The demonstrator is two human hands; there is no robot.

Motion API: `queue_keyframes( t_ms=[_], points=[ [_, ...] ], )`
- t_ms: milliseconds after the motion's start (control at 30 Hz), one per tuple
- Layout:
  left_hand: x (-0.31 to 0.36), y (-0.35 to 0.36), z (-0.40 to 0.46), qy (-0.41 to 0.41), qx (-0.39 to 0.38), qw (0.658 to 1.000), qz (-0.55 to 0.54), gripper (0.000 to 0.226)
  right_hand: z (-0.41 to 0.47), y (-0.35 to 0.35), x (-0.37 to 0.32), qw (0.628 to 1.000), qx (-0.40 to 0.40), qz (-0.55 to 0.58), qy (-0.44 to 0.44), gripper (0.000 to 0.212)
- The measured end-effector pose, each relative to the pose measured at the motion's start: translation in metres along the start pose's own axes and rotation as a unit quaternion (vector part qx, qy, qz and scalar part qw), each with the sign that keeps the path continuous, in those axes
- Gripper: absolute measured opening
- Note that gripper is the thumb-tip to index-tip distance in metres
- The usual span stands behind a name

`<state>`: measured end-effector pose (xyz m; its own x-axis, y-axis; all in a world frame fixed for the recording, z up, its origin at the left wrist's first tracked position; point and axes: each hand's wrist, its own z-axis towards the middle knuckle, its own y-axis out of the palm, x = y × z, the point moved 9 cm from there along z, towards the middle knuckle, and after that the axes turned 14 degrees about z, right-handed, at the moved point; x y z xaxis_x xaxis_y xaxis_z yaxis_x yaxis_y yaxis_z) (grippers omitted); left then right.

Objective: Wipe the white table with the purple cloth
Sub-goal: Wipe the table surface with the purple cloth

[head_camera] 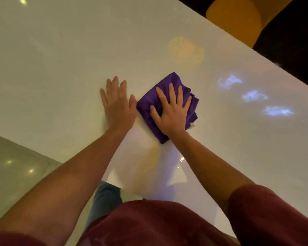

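A folded purple cloth [171,80] lies on the glossy white table [60,59], near its middle. My right hand [171,110] presses flat on top of the cloth with the fingers spread, covering much of it. My left hand [116,103] rests flat on the bare table just left of the cloth, fingers apart, its thumb almost touching the cloth's left edge. It holds nothing.
A yellow chair [238,20] stands beyond the table's far right edge. The table's near left edge runs diagonally above a shiny pale floor [12,166]. Blue-white light reflections [252,95] show on the table to the right.
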<state>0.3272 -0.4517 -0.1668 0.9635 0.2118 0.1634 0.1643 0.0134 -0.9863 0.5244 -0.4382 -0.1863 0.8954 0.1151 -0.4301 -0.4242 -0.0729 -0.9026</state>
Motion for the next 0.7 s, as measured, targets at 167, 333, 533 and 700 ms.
queue_keyframes(
  t_ms=[167,333,533,700],
  points=[
    [0.005,0.033,-0.003,0.014,-0.004,0.995,0.099,0.062,0.015,-0.054,0.101,0.997,0.022,-0.003,0.071,0.071],
    [0.09,0.024,0.001,0.06,-0.006,0.992,0.115,0.063,0.023,-0.084,0.166,0.993,0.019,0.018,0.119,0.07],
    [0.261,0.042,-0.049,0.043,-0.042,0.998,0.033,0.066,0.014,-0.116,0.23,0.987,0.037,0.019,0.156,0.071],
    [0.279,0.077,-0.067,0.088,-0.033,0.989,0.117,0.065,-0.004,-0.156,0.31,0.971,0.09,0.008,0.22,0.074]
  ],
)
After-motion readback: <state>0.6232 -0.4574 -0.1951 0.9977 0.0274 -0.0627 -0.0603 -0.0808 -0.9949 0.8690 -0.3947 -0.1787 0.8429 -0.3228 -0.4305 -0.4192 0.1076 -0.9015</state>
